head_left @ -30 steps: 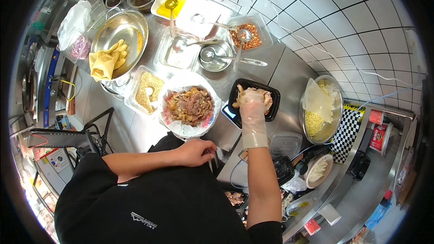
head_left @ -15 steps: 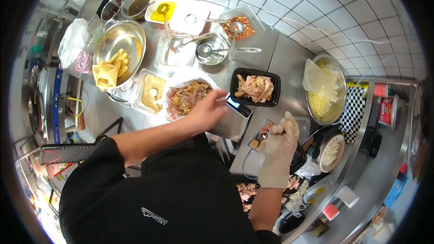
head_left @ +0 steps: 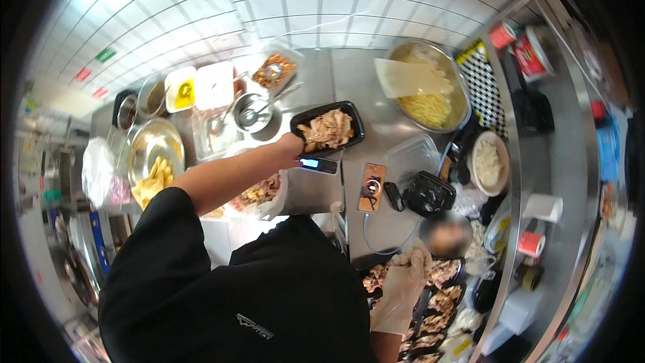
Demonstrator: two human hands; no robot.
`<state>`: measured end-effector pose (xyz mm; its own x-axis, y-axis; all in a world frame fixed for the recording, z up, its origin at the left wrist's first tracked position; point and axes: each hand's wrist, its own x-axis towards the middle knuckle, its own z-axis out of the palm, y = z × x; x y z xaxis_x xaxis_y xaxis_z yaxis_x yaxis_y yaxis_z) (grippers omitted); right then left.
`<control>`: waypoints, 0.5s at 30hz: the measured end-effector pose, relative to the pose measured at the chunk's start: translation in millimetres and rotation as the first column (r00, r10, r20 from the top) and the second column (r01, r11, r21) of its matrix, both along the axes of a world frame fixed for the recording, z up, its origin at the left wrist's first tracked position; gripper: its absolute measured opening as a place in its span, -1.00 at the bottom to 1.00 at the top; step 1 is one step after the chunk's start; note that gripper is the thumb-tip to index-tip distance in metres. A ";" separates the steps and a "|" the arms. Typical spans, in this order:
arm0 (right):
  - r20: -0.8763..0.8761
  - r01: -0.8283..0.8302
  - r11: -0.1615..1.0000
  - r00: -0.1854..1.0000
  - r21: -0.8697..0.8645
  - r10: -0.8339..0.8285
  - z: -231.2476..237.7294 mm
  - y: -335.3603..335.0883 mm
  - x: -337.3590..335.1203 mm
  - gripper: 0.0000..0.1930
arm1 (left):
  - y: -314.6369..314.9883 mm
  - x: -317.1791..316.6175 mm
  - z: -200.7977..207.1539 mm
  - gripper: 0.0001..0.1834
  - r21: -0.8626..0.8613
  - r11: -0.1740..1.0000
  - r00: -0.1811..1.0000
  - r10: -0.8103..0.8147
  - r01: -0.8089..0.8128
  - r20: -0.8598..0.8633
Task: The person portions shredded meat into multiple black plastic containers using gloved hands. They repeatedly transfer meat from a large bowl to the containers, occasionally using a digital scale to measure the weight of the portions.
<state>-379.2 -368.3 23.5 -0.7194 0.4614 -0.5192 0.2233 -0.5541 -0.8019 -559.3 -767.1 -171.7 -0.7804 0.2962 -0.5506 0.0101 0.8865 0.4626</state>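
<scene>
My bare left hand (head_left: 291, 148) is at the left edge of a black plastic tray (head_left: 360, 133) holding pieces of cooked meat (head_left: 330, 129), and its fingers are closed on the rim. Just in front of the tray is a small digital scale (head_left: 322, 165) with a lit display. A clear glove covers my right hand (head_left: 411, 270), at the lower right over several black trays of meat (head_left: 438, 304). Its fingers are curled together, and whatever they may hold is hidden. Left of the scale, partly under my left forearm, stands a lined container of mixed meat scraps (head_left: 262, 195).
Sauce tubs, a steel bowl with ladles (head_left: 254, 113) and a nut tub (head_left: 274, 70) line the wall. A large noodle bowl (head_left: 463, 111) stands back right. A phone (head_left: 371, 188) with a cable lies near an empty black tray (head_left: 430, 193). Shelving (head_left: 514, 215) runs along the right.
My left hand has reached the meat tray and closed on its edge. My gloved right hand has moved down toward the meat trays. The view has turned to the right.
</scene>
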 end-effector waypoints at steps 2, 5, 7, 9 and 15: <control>-0.033 0.060 0.998 0.998 -0.027 -0.061 -0.1 5.3 16.3 -0.92 | -4.6 -12.3 -14.6 -0.54 -0.209 0.953 0.968 -0.238 0.218 -0.075; -0.036 0.167 0.985 0.985 -0.046 -0.168 -18.2 16.8 45.8 -0.86 | 15.3 -41.0 -13.6 -0.47 -0.422 0.885 0.970 -0.239 0.196 -0.051; 0.102 0.217 0.976 0.970 0.035 -0.219 -17.9 16.3 53.6 -0.82 | -5.8 -56.3 -41.7 -0.36 -0.350 0.925 0.955 -0.226 0.148 -0.194; 0.034 0.254 0.960 0.967 -0.115 -0.252 -28.9 25.2 68.4 -0.78 | -18.9 -79.3 -58.5 -0.35 -0.230 0.971 0.943 -0.139 0.070 -0.302; -0.023 0.364 0.929 0.931 0.062 -0.364 -82.4 38.8 136.0 -0.89 | -65.2 -158.0 -98.6 -0.41 -0.264 0.941 0.746 -0.331 0.212 -0.578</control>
